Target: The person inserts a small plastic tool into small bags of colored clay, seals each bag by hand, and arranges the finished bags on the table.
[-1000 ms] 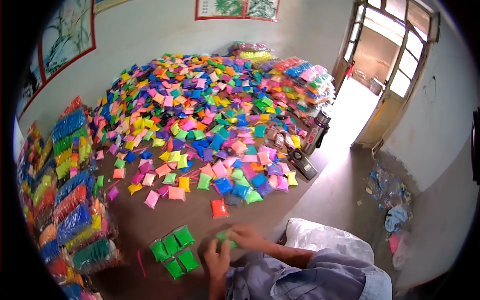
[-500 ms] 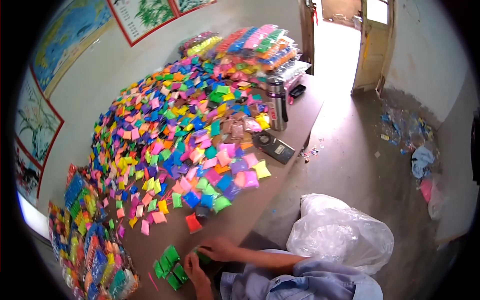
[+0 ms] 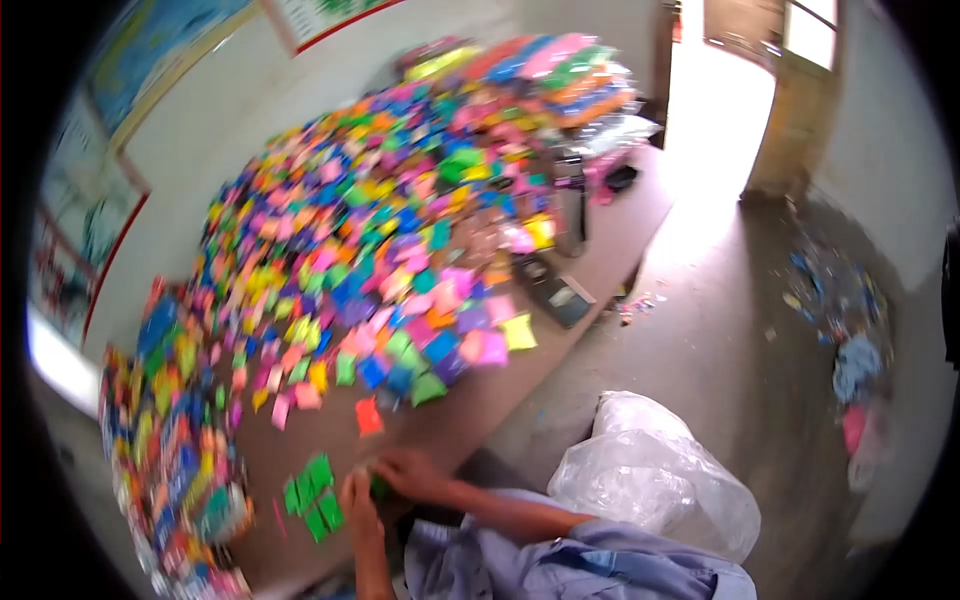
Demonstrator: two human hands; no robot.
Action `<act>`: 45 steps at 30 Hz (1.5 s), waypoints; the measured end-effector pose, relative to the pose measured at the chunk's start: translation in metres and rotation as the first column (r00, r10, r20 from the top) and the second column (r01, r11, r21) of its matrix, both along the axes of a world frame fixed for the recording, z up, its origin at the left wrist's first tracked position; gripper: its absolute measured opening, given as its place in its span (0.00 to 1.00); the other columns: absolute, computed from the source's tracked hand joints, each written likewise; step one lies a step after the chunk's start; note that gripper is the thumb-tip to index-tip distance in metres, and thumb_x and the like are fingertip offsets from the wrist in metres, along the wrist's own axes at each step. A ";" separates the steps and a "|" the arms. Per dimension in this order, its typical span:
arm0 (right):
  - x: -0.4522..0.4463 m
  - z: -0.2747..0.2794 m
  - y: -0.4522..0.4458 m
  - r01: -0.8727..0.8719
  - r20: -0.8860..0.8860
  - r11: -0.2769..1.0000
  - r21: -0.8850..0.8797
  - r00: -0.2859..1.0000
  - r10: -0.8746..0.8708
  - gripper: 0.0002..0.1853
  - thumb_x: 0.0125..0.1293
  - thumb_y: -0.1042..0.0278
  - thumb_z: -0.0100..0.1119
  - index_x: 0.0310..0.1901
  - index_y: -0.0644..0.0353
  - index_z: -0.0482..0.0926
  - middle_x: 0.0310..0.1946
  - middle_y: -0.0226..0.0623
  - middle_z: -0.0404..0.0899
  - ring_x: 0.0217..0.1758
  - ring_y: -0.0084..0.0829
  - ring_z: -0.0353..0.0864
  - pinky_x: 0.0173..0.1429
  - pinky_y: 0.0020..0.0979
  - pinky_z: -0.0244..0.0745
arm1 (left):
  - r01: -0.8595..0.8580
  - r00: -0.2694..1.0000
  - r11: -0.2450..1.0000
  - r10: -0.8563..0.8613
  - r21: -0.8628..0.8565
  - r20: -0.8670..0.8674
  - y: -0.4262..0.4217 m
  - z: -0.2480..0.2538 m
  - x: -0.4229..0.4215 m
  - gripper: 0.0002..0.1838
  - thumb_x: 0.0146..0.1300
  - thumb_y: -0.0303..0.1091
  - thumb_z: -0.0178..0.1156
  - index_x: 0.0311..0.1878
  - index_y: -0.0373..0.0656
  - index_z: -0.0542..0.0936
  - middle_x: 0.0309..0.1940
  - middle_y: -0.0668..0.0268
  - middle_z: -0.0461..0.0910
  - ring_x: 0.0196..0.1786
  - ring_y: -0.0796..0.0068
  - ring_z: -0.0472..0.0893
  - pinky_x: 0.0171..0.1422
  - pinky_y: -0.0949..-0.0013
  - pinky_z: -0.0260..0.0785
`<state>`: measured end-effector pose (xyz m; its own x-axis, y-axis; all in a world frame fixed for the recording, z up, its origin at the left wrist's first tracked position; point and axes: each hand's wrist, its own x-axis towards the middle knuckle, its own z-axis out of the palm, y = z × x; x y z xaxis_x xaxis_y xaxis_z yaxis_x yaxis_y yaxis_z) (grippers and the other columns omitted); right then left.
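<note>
At the table's near edge my left hand [image 3: 360,502] and my right hand [image 3: 414,474] are close together, fingers closed. Between them a dark green packet [image 3: 379,487] shows in part; both hands seem to grip it, though motion blur softens the fingertips. Just left of my left hand lies a group of bright green packets [image 3: 314,497], flat on the brown table [image 3: 290,440]. A thin pink strip [image 3: 279,519] lies beside that group. Beyond my hands is a single red-orange packet [image 3: 369,416].
A large heap of coloured packets [image 3: 350,240] covers the table's far part. Bagged packets [image 3: 180,460] stand at left, more bags [image 3: 570,75] at the back. A steel flask [image 3: 571,205] and a black device [image 3: 553,290] sit near the right edge. A clear plastic bag [image 3: 660,480] is beside me.
The view has shifted and blurred, so the table scene sits differently in frame. Both hands stay together at the green packet; the green group still lies beside them.
</note>
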<state>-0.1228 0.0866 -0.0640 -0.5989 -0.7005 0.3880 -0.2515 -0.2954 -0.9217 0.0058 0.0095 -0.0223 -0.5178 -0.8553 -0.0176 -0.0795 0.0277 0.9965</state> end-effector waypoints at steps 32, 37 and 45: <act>0.012 0.049 0.006 -0.215 0.186 0.899 0.381 0.971 0.153 0.11 0.80 0.63 0.60 0.45 0.64 0.81 0.34 0.22 0.77 0.36 0.13 0.71 0.39 0.21 0.67 | 0.041 0.990 0.983 -0.065 -0.181 -0.126 -0.008 -0.009 0.026 0.10 0.69 0.32 0.69 0.37 0.34 0.81 0.23 0.57 0.77 0.24 0.75 0.71 0.29 0.66 0.65; 0.026 0.049 0.005 -0.156 0.448 0.962 0.226 0.893 0.039 0.10 0.80 0.65 0.59 0.47 0.64 0.82 0.37 0.27 0.83 0.39 0.16 0.78 0.44 0.24 0.76 | 0.159 0.982 0.985 -0.164 -0.068 -0.088 -0.014 -0.001 0.031 0.13 0.68 0.37 0.70 0.42 0.35 0.83 0.27 0.56 0.81 0.28 0.72 0.81 0.33 0.66 0.72; 0.033 0.058 0.004 -0.175 0.425 0.910 0.375 0.905 -0.001 0.12 0.80 0.60 0.58 0.50 0.62 0.81 0.37 0.26 0.81 0.35 0.15 0.77 0.37 0.22 0.74 | 0.134 0.981 0.983 -0.150 -0.128 -0.123 -0.018 -0.009 0.032 0.11 0.70 0.34 0.67 0.48 0.37 0.84 0.29 0.54 0.84 0.27 0.66 0.83 0.34 0.64 0.74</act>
